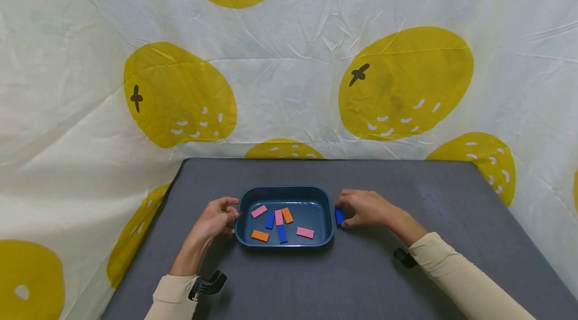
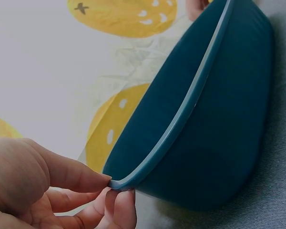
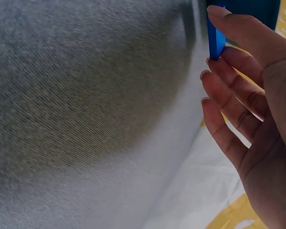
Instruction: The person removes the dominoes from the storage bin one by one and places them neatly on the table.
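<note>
dark grey surface [image 1: 289,280], fine-woven in the wrist views, running from six o'clock up to a straight far edge at twelve. behind it, a creased white cloth [image 1: 289,99] hung like a wall, printed with big yellow fruit, white flecks and small dark crosses. near the middle of the surface, a glossy dark teal tray [image 1: 312,215], oblong and round-cornered, with a raised lip. inside, flat and oblong: pink blocks [image 1: 305,232] at ten, at four and near the centre; orange blocks [image 1: 260,235] at eight and just off centre towards one; blue blocks [image 1: 282,233] at six and slightly towards nine. at the tray's nine o'clock, left hand [image 1: 214,218], lip pinched between thumb and fingers. at three, just outside the tray, a bright blue block [image 1: 339,216], thin and smooth-faced, between thumb and fingertips of the right hand [image 1: 367,208], other fingers loosely bent and spread. cannot tell whether touching the tray.
</note>
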`<state>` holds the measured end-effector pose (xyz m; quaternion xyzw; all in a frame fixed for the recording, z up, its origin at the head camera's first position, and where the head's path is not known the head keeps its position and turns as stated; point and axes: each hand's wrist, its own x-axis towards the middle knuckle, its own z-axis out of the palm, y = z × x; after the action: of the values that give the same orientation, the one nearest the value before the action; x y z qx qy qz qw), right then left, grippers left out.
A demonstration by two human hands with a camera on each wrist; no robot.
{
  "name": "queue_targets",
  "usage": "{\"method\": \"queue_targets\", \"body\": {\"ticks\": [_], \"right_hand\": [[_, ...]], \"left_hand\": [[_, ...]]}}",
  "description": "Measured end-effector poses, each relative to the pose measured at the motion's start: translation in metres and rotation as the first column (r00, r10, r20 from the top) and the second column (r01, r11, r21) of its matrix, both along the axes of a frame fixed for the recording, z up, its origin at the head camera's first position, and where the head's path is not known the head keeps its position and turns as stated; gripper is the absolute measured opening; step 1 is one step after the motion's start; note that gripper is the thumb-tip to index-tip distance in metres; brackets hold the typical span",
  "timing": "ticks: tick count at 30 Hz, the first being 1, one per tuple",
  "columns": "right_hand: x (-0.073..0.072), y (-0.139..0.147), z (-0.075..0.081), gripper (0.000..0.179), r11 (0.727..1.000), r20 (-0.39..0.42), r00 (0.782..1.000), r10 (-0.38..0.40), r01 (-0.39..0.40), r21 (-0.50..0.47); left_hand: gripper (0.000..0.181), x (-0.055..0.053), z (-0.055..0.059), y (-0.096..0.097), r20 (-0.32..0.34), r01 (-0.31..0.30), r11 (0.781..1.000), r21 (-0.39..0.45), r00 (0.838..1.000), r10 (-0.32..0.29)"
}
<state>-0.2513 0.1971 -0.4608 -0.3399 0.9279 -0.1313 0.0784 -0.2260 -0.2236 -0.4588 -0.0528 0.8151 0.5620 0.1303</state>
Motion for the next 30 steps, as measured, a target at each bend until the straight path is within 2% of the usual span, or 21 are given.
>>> {"method": "queue_targets", "body": {"ticks": [5,10,23,30], "right_hand": [[0.000,-0.001,-0.008,0.039,1.000,0.014,1.000,0.005,-0.006,0.015],[0.000,-0.002,-0.014,0.037,0.999,0.022,1.000,-0.021,0.021,0.039],[-0.002,-0.004,-0.013,0.035,0.998,0.069,0.996,-0.062,0.062,0.006],[-0.003,-0.003,-0.014,0.039,0.998,0.104,0.993,-0.059,0.061,-0.008]], "left_hand": [[0.041,0.001,0.002,0.001,-0.004,0.006,1.000,-0.004,1.000,-0.006],[0.041,0.002,0.003,0.002,-0.006,0.013,1.000,-0.006,1.000,-0.013],[0.041,0.002,0.001,0.000,0.002,0.010,1.000,-0.006,1.000,-0.010],[0.042,0.001,0.000,0.001,-0.002,0.000,1.000,-0.017,1.000,0.000]]}}
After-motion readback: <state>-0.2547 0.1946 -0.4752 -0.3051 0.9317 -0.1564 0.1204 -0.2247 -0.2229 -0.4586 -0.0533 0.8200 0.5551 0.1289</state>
